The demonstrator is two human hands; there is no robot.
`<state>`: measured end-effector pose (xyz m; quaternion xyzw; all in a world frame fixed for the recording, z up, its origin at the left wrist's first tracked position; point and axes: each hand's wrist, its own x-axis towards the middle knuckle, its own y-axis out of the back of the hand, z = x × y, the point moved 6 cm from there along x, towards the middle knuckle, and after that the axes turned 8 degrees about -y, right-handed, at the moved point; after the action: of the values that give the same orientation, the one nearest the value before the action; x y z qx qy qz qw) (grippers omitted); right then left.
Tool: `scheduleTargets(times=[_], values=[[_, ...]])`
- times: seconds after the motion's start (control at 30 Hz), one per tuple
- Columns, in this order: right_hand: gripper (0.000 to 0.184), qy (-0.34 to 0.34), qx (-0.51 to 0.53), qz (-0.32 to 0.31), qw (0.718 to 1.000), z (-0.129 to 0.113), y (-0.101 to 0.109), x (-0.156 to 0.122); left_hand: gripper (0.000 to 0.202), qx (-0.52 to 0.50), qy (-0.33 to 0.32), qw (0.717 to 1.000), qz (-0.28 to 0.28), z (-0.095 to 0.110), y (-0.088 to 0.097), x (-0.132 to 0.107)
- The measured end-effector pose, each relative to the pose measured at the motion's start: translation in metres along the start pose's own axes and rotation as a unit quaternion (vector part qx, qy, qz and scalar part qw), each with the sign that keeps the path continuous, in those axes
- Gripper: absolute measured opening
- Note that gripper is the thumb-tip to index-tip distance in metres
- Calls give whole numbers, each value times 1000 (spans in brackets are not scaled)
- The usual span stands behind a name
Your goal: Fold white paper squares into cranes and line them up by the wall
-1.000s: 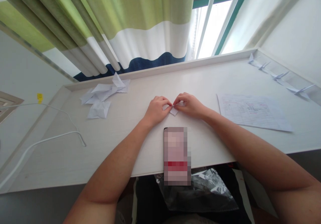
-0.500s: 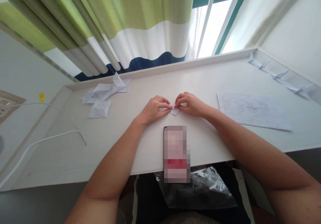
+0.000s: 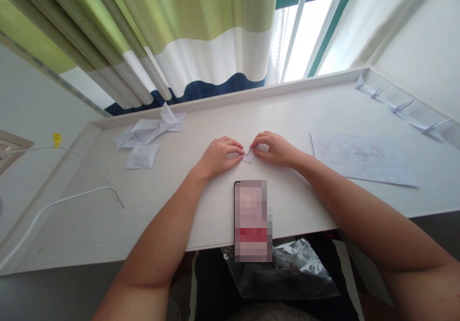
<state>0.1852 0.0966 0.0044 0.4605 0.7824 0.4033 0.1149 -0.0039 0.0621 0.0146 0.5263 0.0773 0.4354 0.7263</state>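
A small piece of folded white paper [image 3: 248, 157] lies on the white desk between my hands, mostly covered by the fingers. My left hand [image 3: 222, 157] pinches its left side, thumb and fingertips pressed together. On the other side my right hand [image 3: 272, 147] pinches the paper's right part, and a bit of white shows inside the curled fingers. Just below the hands a phone [image 3: 251, 220] with a blurred screen lies at the desk's front edge.
Folded white papers [image 3: 151, 129] are heaped at the back left. A sheet covered with writing [image 3: 362, 158] lies to the right. Several folded paper pieces [image 3: 400, 108] line the right edge. A white cable [image 3: 82, 191] crosses the left side. A clear plastic bag [image 3: 287, 273] rests on my lap.
Both hands stay on the folded paper with only slight finger movement. The paper's lower corner has shifted a little upward and left. The camera view has moved slightly.
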Motion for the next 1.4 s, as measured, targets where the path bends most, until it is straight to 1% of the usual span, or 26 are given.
scheduleTargets(times=[0.1, 0.2, 0.33, 0.4, 0.47, 0.57, 0.8, 0.93, 1.03, 1.17, 1.23, 1.4], values=[[21, -4, 3, 4, 1000, 0, -1, 0, 9, -16, 8, 1000, 3, -2, 1, 0], [25, -1, 0, 7, 1000, -1, -2, -1, 5, -11, 23, 1000, 9, -4, 3, 0], [22, 9, -1, -5, 1000, 0, -4, -2, 4, -7, 35, 999, 8, -5, 3, -1], [20, 13, -2, -12, 1000, 1, -4, -2, 7, -16, 42, 999, 12, -7, 2, -2], [19, 15, -4, -19, 1000, 2, -5, -3, 15, -26, 56, 998, 22, -9, 2, -3], [18, 5, -12, -24, 1000, 3, -4, -4, 21, -33, 73, 996, 34, -11, 3, -4], [19, -8, -18, -40, 999, -3, -3, -7, 8, -41, 42, 998, 13, -7, 1, -2], [23, -3, -15, -51, 999, -3, -2, -8, 10, -31, 29, 999, 10, -6, 0, -1], [25, 7, -15, -61, 998, -3, -2, -9, 5, -19, 26, 999, 7, -6, 0, -2], [27, 15, -19, -72, 997, -4, -4, -9, 9, 9, 12, 1000, -9, -5, -1, -2], [27, 12, -19, -58, 998, -3, -4, -7, 9, 25, 14, 1000, -12, -5, -1, -2], [32, -22, 10, 25, 999, 3, 3, -2, 7, 21, 19, 1000, -10, -5, -1, -2]])
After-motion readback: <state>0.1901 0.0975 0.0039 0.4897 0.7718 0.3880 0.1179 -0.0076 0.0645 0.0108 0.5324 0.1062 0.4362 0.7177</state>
